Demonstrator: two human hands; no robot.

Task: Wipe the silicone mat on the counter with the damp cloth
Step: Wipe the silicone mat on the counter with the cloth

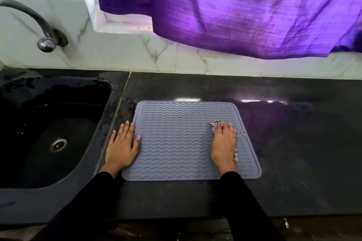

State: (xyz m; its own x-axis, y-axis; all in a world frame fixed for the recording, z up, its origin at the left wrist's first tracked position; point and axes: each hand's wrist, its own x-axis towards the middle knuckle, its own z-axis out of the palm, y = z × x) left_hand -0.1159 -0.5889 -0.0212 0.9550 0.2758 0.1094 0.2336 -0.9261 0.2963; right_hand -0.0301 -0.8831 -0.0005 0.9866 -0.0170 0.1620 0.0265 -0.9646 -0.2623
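Note:
A grey silicone mat [176, 139] with wavy ridges lies flat on the dark counter [293, 152]. My left hand [122, 147] rests flat across the mat's left edge, fingers straight, partly on the counter. My right hand [223, 144] presses a small white cloth with dark markings [215, 124] onto the right part of the mat. The cloth pokes out past my fingertips and at the right side of my palm; most of it is hidden beneath the hand.
A black sink [51, 131] with a metal drain is sunk into the counter at the left, below a curved metal tap [46, 42]. A purple curtain [244, 10] hangs over the tiled wall behind. The counter's front edge runs just below the mat.

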